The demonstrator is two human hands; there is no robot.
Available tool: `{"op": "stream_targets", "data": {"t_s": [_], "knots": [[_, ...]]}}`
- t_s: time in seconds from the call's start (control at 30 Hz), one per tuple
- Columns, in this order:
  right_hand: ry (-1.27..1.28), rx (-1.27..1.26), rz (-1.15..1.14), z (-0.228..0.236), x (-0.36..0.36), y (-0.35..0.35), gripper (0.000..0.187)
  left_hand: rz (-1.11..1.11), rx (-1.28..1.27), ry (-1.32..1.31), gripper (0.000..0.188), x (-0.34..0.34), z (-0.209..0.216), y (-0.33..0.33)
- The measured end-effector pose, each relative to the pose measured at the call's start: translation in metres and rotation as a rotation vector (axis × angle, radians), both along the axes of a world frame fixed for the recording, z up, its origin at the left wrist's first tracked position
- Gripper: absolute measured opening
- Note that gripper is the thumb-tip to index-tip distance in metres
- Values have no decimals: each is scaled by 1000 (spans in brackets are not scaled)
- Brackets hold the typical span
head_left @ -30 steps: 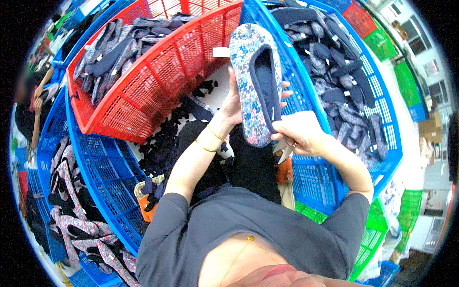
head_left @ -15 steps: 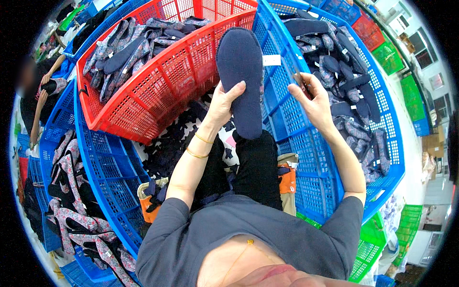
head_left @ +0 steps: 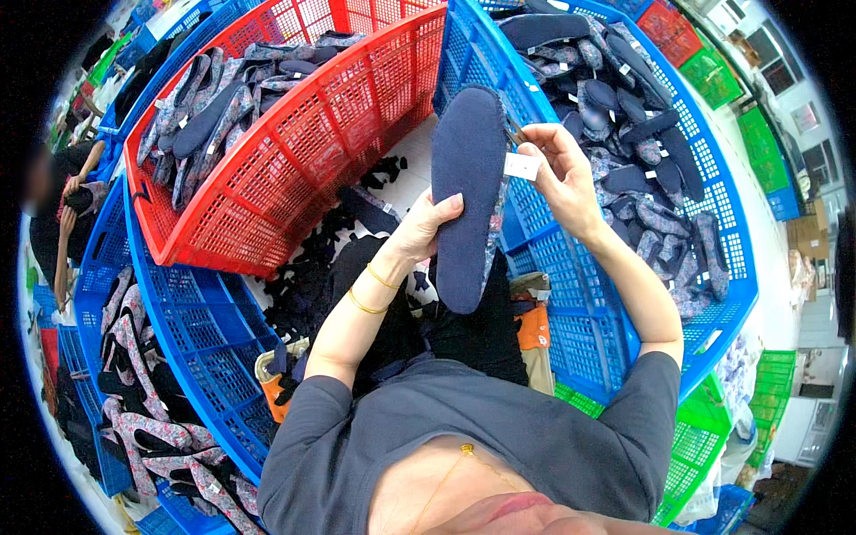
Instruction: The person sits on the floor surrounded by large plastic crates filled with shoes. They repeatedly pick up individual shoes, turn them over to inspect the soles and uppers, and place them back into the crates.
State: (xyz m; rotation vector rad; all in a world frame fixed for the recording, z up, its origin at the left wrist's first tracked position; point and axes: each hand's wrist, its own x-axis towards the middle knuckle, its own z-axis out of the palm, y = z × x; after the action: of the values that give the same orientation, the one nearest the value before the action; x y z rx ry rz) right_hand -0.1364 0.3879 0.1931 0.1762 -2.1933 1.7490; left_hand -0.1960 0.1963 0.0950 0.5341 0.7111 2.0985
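My left hand (head_left: 424,225) is closed on a fabric slipper (head_left: 467,201), its thumb on the navy sole, which faces up toward me. A strip of floral upper shows along the slipper's right edge. From that edge a white label (head_left: 522,167) sticks out, beside the fingers of my right hand (head_left: 562,174). That hand is closed around a small thin metal tool (head_left: 515,135), whose tip is by the slipper's upper right edge. Fingers hide most of the tool, so its exact kind does not show.
A red crate (head_left: 294,147) of similar slippers leans ahead on the left. To the right stands a blue crate (head_left: 571,299) with more. Another blue crate (head_left: 201,312) is on my left, near pink floral slippers (head_left: 152,437). Dark scraps (head_left: 308,290) litter the floor. Another person works far left.
The slipper has come lower and slightly right, toward me, in my left hand. My right hand has moved left with the tool to the slipper's edge by the label.
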Motion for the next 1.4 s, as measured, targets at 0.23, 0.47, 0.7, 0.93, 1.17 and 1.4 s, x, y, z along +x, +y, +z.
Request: {"op": "stream_targets", "data": {"t_s": [0.23,0.47,0.7,0.93,1.17,1.4], "knots": [[54,48,-57,5,-1,-2,20,-22,17,-53,62,7,-1,3],[-162,-352,-153,6,-6,24,20,812,-609,720,33,-16,26,-5],[112,418,-199,-8,0,-8,29,1126,-904,1209,30,-12,30,-8],[185,768,-302,3,6,-21,32,1104,-974,1332,32,3,34,1],[255,819,-305,6,8,-22,31,1092,-1019,1416,35,13,39,4],[229,820,-327,8,12,-20,29,1091,-1051,1431,39,14,44,2]]}}
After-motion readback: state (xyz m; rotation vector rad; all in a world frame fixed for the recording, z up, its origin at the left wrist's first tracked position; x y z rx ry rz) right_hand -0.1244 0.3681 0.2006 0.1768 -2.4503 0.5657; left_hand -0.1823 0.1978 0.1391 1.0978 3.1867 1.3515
